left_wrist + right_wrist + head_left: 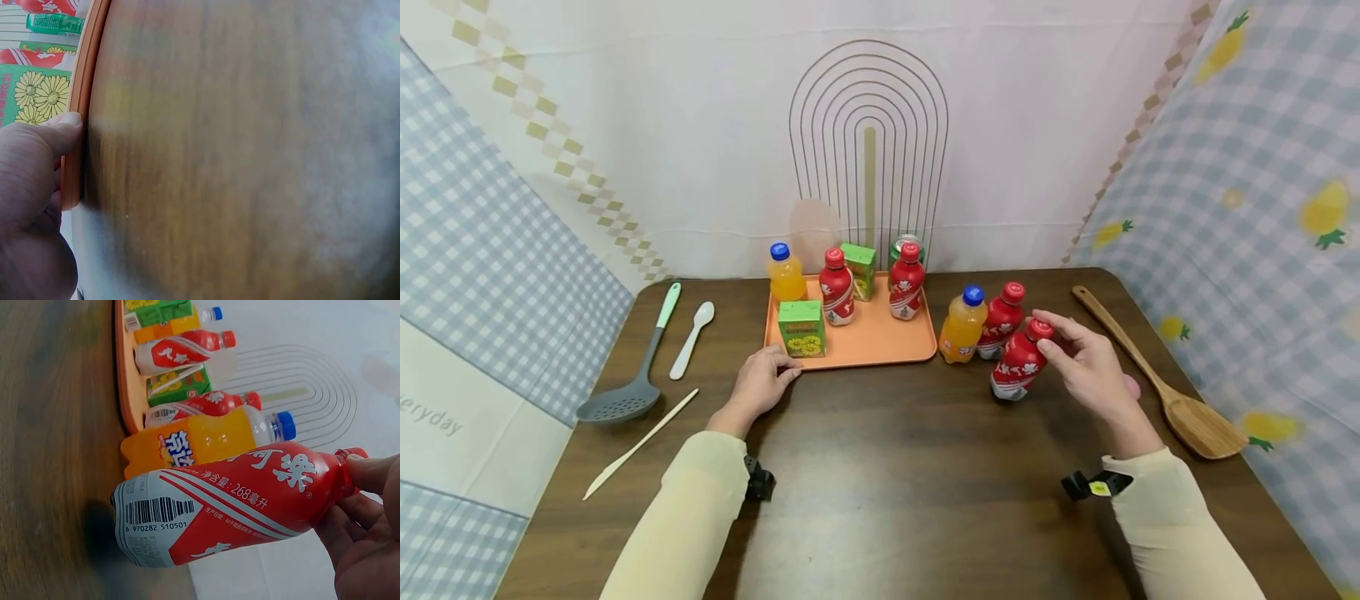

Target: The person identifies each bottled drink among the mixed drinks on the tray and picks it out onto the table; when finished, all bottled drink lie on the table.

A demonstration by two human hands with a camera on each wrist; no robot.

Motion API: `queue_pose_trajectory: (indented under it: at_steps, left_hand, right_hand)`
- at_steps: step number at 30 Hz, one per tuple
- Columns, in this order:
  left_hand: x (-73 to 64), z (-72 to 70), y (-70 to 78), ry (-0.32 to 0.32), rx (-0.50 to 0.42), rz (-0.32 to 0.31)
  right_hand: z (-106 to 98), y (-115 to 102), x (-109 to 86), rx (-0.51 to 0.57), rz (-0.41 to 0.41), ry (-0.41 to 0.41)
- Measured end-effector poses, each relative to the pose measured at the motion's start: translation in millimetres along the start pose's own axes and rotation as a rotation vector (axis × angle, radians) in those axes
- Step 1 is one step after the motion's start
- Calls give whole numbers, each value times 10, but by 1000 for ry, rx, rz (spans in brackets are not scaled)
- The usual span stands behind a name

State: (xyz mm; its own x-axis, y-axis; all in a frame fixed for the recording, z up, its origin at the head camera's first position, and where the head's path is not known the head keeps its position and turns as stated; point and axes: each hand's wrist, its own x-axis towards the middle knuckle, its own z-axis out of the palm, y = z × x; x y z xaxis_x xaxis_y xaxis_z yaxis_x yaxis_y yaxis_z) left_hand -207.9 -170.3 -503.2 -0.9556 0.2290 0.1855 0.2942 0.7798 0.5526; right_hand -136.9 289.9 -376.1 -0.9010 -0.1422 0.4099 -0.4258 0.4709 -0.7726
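Observation:
My right hand [1088,367] pinches a red soft drink bottle [1019,363] at its cap and neck. The bottle tilts, and its printed label [231,509] faces the right wrist camera; whether its base touches the table I cannot tell. Just behind it stand an orange soda bottle [961,327] with a blue cap and another red bottle [1002,318], right of the orange tray [880,346]. My left hand [758,387] grips the tray's front left corner, thumb on the rim [75,150]; its other fingers are mostly hidden. A green drink carton [802,328] stands beside that thumb.
The tray also bears a second orange soda [786,275], two red bottles [837,290], another carton [859,271] and a green can [897,248]. At left lie a slotted turner [625,400], a white spoon [691,342] and a thin stick [640,443]; at right, a wooden spatula [1202,423].

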Motion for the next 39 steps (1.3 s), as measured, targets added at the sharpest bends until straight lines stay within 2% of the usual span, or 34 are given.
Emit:
queue_pose_trajectory:
  at_steps: [13,22,28,39]
  left_hand:
    - [10,-5,-9,-3,-11,-9]
    - [4,-8,-1,9,-1,15]
    - [0,0,-11,11,-2,12]
    - [0,2,-6,8,-5,-2]
  right_hand:
    - [30,155,53,40,67,-29]
    - [18,185,68,-6,74,-73]
    - [23,179,84,4,46,-104]
    - [41,193,101,16,-2,-93]
